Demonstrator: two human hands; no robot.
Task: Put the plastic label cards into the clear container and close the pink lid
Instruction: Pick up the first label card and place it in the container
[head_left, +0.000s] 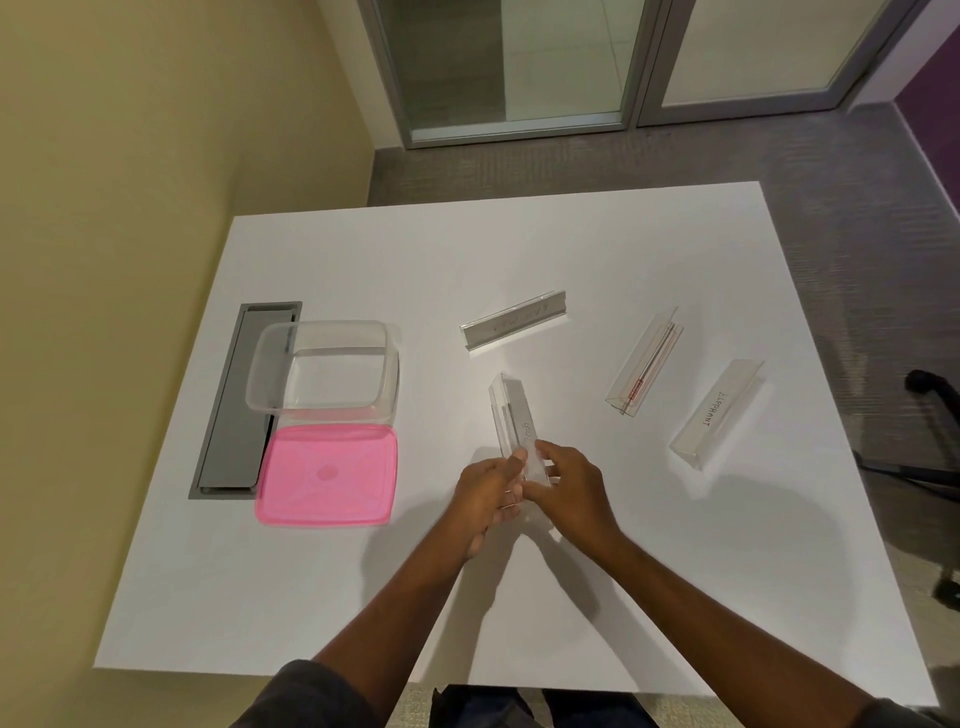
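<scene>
From the head camera, a white counter carries everything. Both hands meet near the middle of it, toward the near edge, around one clear label card. The left hand grips the card's near end from the left, fingers curled under it, and the right hand grips the same end from the right, thumb and fingertips pressed on its top. The card's far end points away toward the far edge, and faint writing shows on its side.

Three more cards lie loose on the counter. A greyish card lies past the hands, toward the far edge. A card with red lines lies to the right of it, angled. A card marked ELEPHANT lies nearest the right edge.

The clear container stands open near the left edge, with no card visible in it. The pink lid lies flat just on its near side, touching or almost touching it. A grey inset panel runs along the left edge, partly under the container.
</scene>
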